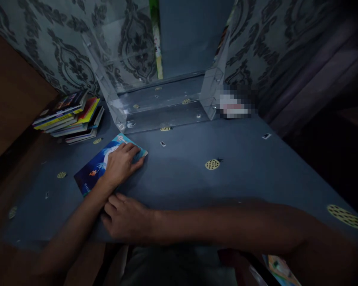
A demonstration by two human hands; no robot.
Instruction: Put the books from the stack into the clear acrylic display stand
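Observation:
A thin book (92, 174) with a dark blue cover, a white shape and a small orange figure lies slanted on the table. My left hand (122, 161) rests palm down over its upper right part, fingers lightly bent and the thumb by the right edge. Below my left wrist is my right hand (127, 216), its fingers curled in near the book's close corner. My left forearm and the right fingers hide that corner, so I cannot make out what they pinch, if anything.
A clear plastic rack (167, 115) stands at the back of the blue-grey table (179, 174), with an upright book spine (156, 43) behind it. Several books are piled in a stack (71, 115) at the left. A pixelated object (235, 105) sits right of the rack.

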